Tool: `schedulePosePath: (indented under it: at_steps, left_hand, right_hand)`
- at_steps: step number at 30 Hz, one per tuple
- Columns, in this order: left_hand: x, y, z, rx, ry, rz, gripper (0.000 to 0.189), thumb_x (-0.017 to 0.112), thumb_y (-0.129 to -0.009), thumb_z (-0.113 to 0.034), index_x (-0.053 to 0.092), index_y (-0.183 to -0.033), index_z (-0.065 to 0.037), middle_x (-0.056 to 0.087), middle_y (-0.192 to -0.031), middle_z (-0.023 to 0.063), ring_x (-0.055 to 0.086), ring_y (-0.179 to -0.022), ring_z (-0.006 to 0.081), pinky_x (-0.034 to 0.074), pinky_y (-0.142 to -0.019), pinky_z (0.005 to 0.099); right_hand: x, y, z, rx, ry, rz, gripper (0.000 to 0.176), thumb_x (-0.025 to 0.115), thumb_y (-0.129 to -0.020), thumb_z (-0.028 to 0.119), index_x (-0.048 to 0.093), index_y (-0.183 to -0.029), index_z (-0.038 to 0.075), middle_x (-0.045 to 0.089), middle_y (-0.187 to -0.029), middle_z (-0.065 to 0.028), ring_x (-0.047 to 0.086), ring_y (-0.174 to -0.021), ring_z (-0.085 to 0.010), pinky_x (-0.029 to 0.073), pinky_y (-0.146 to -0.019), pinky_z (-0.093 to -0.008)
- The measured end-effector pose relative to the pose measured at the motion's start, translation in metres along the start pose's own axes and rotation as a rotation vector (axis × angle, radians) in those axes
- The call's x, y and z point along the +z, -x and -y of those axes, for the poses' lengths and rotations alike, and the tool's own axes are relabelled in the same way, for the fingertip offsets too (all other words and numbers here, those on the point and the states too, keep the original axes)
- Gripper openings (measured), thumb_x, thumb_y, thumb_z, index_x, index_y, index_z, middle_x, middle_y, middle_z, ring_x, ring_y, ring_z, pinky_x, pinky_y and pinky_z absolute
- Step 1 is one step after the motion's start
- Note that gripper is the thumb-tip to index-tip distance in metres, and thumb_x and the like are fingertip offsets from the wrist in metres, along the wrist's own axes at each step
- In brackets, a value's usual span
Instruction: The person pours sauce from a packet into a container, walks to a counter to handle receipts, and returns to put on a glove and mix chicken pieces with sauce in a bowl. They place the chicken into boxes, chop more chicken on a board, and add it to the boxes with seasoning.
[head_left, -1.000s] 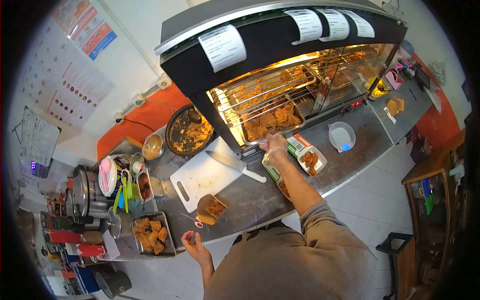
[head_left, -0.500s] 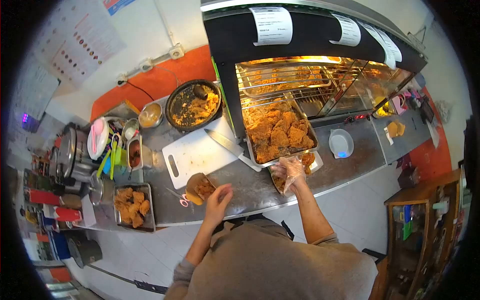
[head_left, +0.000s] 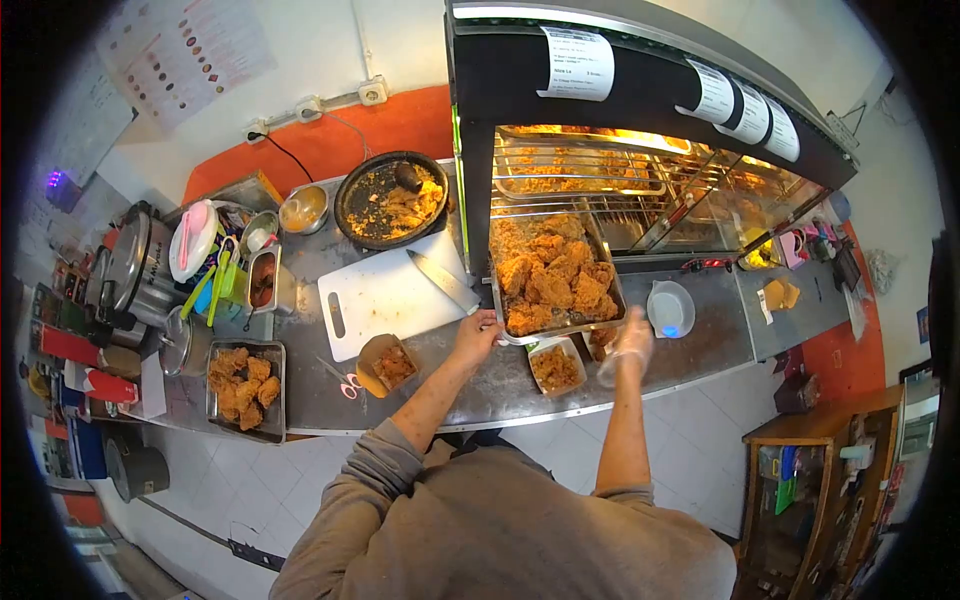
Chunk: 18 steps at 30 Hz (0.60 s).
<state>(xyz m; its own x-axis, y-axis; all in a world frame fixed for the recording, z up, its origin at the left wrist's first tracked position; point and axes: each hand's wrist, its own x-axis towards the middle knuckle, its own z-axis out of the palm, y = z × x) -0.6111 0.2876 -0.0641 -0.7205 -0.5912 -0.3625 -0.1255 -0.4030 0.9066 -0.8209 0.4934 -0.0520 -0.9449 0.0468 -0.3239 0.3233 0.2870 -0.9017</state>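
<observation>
A metal tray [head_left: 613, 312] piled with fried chicken pieces [head_left: 550, 285] juts from the warming cabinet over the counter. At its front left corner, my bare left hand [head_left: 477, 336] grips the rim with bent fingers, near the handle of a knife [head_left: 440, 280]. My right hand [head_left: 632, 346], in a clear plastic glove, is by the front right corner and blurred by motion; its fingers do not show clearly. A paper box of food [head_left: 556, 368] stands below the tray, and a second box [head_left: 598, 343] is partly hidden by the right hand. A brown paper box [head_left: 388, 364] sits further left.
The knife lies on a white cutting board [head_left: 370, 300]. Scissors [head_left: 347, 384] rest near the brown box. Left stand a tray of chicken [head_left: 282, 400] and a black pan [head_left: 345, 225]. A clear round container [head_left: 670, 308] is right of the tray, below the warming cabinet [head_left: 480, 200].
My left hand has left the brown box and moved right to the tray corner. My right hand has shifted right, uncovering the food box in front of the tray.
</observation>
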Motion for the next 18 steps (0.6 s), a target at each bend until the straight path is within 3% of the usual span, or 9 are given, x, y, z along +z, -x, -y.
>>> schedulePosePath:
  at_steps: [1,2,4,9,11,12,14,16,18]
  left_hand:
    - [0.0,0.003,-0.006,-0.004,-0.006,0.011,0.03,0.062,-0.088,-0.01,0.054,-0.114,0.003,0.061,-0.089,0.0062,0.055,-0.071,0.0117,0.046,-0.063,0.0243]
    - [0.0,0.006,-0.008,-0.012,-0.011,0.019,0.029,0.063,-0.088,-0.01,0.055,-0.112,0.004,0.062,-0.088,0.0062,0.055,-0.069,0.0114,0.045,-0.061,0.0239]
    - [-0.001,0.001,0.002,-0.01,-0.01,0.023,0.028,0.063,-0.088,-0.011,0.055,-0.111,0.002,0.062,-0.089,0.0056,0.055,-0.068,0.0112,0.045,-0.061,0.024]
    - [-0.001,0.0,0.009,0.064,-0.068,0.072,0.024,0.066,-0.087,-0.015,0.059,-0.106,-0.003,0.062,-0.088,0.004,0.058,-0.072,0.0108,0.047,-0.06,0.0248]
    - [-0.003,-0.001,0.022,0.169,-0.199,0.098,0.021,0.067,-0.085,-0.014,0.059,-0.1,-0.001,0.062,-0.086,0.0048,0.06,-0.07,0.0125,0.05,-0.06,0.0271]
    - [-0.001,0.008,0.021,0.146,-0.173,0.122,0.022,0.068,-0.084,-0.014,0.057,-0.097,0.0,0.061,-0.083,0.0042,0.06,-0.066,0.0139,0.05,-0.061,0.0285]
    - [-0.004,0.02,0.031,0.142,-0.188,0.179,0.022,0.069,-0.082,-0.012,0.056,-0.095,0.001,0.061,-0.081,0.0044,0.06,-0.07,0.014,0.05,-0.064,0.0288]
    - [-0.007,0.023,0.059,0.291,-0.297,0.248,0.023,0.071,-0.08,-0.009,0.055,-0.094,0.001,0.061,-0.083,0.0051,0.059,-0.075,0.013,0.05,-0.069,0.0281]
    - [-0.006,0.049,0.051,0.282,-0.319,0.289,0.023,0.072,-0.079,-0.006,0.054,-0.093,0.001,0.06,-0.084,0.0054,0.057,-0.079,0.0112,0.049,-0.072,0.0274]
  right_hand:
    - [-0.011,-0.03,0.005,-0.166,0.392,-0.056,0.077,0.03,-0.094,0.062,0.064,-0.095,-0.007,0.066,-0.096,-0.0273,0.062,-0.093,-0.0433,0.046,-0.08,-0.0478]
    - [-0.013,-0.052,0.011,-0.174,0.398,-0.048,0.077,0.03,-0.094,0.062,0.064,-0.095,-0.007,0.066,-0.096,-0.0273,0.062,-0.093,-0.0433,0.046,-0.08,-0.0478]
    - [-0.012,-0.08,0.018,-0.529,0.62,0.339,0.08,0.026,-0.095,0.062,0.062,-0.104,-0.009,0.059,-0.109,-0.0343,0.052,-0.111,-0.048,0.04,-0.092,-0.048]
    - [0.018,-0.102,0.026,-0.356,0.596,0.295,0.079,0.023,-0.095,0.06,0.061,-0.111,-0.008,0.058,-0.115,-0.032,0.049,-0.118,-0.0448,0.037,-0.097,-0.0482]
    - [0.01,-0.154,-0.023,-0.77,0.9,0.362,0.057,0.023,-0.102,0.039,0.053,-0.129,-0.001,0.047,-0.136,-0.0234,0.046,-0.125,-0.0365,0.034,-0.105,-0.0416]
    - [-0.002,-0.141,-0.019,-0.838,0.956,0.42,0.05,0.026,-0.101,0.029,0.05,-0.132,-0.001,0.043,-0.142,-0.0208,0.042,-0.13,-0.0331,0.032,-0.109,-0.0387]
    - [-0.025,-0.155,-0.05,-0.652,0.836,0.362,0.048,0.03,-0.1,0.025,0.048,-0.131,-0.006,0.047,-0.139,-0.0217,0.043,-0.13,-0.0324,0.034,-0.108,-0.0369]
    - [-0.054,-0.119,-0.056,-0.669,0.584,0.356,0.049,0.041,-0.099,0.031,0.052,-0.126,-0.007,0.06,-0.123,-0.0166,0.056,-0.11,-0.0255,0.042,-0.096,-0.0343]
    - [-0.078,-0.118,-0.082,-0.401,0.264,0.299,0.053,0.044,-0.098,0.038,0.054,-0.123,-0.007,0.062,-0.115,-0.0138,0.057,-0.1,-0.024,0.045,-0.089,-0.0349]
